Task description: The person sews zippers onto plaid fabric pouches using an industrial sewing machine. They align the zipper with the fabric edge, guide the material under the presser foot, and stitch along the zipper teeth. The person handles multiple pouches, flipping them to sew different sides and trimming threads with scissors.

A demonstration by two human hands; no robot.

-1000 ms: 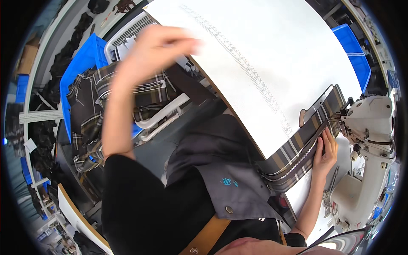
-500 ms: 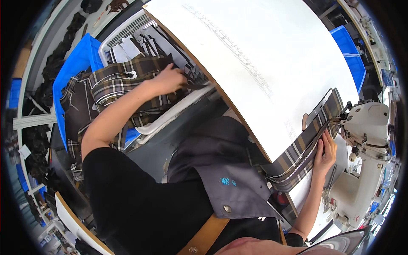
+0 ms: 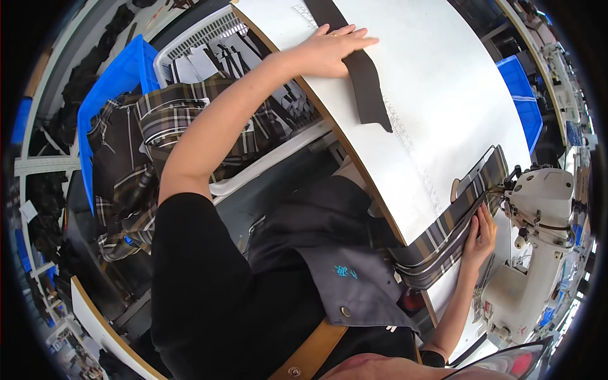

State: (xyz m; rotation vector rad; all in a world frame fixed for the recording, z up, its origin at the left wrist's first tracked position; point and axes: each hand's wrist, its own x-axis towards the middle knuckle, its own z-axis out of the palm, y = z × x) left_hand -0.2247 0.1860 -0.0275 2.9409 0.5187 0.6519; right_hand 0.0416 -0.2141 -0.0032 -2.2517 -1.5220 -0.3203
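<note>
Strip (image 3: pixel 367 82) of dark brown fabric lay flat on the white table (image 3: pixel 443 76), long axis running from the far edge toward you, angled cut end nearest you; your left hand (image 3: pixel 329 50) was open, palm and fingers spread flat on its far part. To do it well, you needed to keep that palm flat and slide the strip without creasing it, holding its axis in line with the feed. Your right hand (image 3: pixel 479 237) lay open, fingers flat on the plaid band (image 3: pixel 443 237), just beside the sewing machine (image 3: pixel 538 209).
</note>
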